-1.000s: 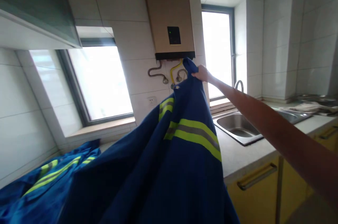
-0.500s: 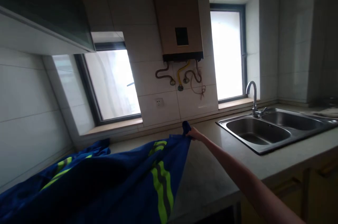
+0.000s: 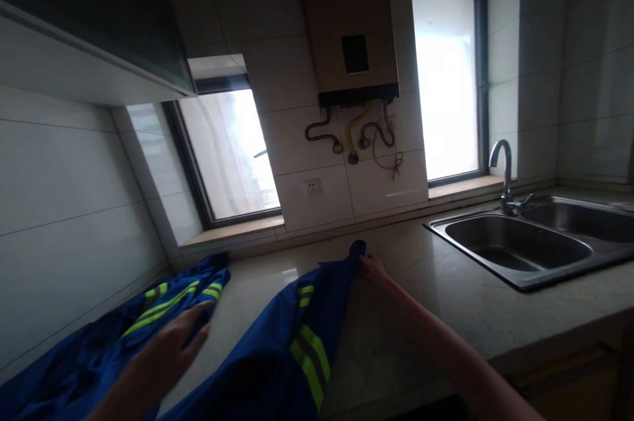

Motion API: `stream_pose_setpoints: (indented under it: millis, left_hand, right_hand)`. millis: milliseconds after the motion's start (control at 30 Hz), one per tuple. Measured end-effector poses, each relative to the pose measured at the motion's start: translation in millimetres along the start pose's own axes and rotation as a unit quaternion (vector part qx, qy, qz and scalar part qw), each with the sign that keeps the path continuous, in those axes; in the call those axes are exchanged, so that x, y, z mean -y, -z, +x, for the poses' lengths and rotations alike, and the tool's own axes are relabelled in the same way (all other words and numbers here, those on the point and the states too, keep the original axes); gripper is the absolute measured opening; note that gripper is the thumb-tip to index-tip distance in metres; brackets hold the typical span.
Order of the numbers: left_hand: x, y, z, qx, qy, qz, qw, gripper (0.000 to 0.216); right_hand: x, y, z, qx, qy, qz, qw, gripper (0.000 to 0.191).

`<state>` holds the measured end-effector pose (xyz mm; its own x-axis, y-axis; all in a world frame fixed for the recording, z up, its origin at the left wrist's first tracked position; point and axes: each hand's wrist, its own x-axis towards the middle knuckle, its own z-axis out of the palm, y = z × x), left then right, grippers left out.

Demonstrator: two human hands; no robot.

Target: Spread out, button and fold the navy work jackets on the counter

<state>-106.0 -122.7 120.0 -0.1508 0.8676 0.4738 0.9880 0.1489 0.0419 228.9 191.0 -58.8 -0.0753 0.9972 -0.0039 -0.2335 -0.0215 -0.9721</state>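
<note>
My right hand (image 3: 375, 271) is closed on the collar end of a blue work jacket (image 3: 267, 328), which has yellow-green and grey reflective stripes. The jacket's raised end stands just above the worktop, and its lower part runs out of view at the bottom. On the left, my left hand (image 3: 179, 342) is over a second heap of blue striped cloth (image 3: 94, 348), thumb and fingers apart. Whether this heap belongs to the same garment cannot be told. Some of it is hidden by my left hand and forearm.
The pale worktop (image 3: 396, 322) runs along a tiled wall. A double steel sink (image 3: 515, 242) with a tap (image 3: 506, 176) is set in it at the right. A water heater (image 3: 354, 31) hangs above, with pipes beneath. A wall cabinet (image 3: 94, 18) juts out at upper left.
My left hand has come into view over the left heap. The jacket has drawn to the right, uncovering worktop between the two cloths. The view has shifted left, and my right hand keeps its hold.
</note>
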Motion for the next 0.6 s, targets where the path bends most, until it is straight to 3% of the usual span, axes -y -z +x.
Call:
stream_pose_setpoints:
  millis: [100,167,267,367,467,600]
  left_hand:
    - [-80,-29,-13,0.166,-0.176,-0.074,0.967,0.042]
    - [-135,-48,-29,0.267,-0.243,-0.065,0.93,0.046]
    - [-180,-77,-46,0.35,-0.227,0.009,0.909,0.074]
    - [-170,-108,-40,0.332,-0.183,0.046,0.924,0.085]
    - [-134,-135,-17,0.289,-0.165,0.087,0.939,0.083]
    - [-75,-159,24,0.285,-0.114,0.133,0.942,0.081]
  right_hand:
    - [-6,8,-8,-0.025,0.031,0.003,0.999,0.045]
    - [-7,16,-16,-0.028,0.051,-0.007,0.998,0.046]
    - [-5,33,-31,-0.021,0.078,-0.032,0.996,0.046]
    - [-2,55,-49,-0.017,0.095,-0.065,0.993,0.046]
    - [-1,80,-69,0.006,0.115,-0.125,0.985,0.046]
    - [-1,109,-98,0.05,0.136,-0.174,0.974,0.046]
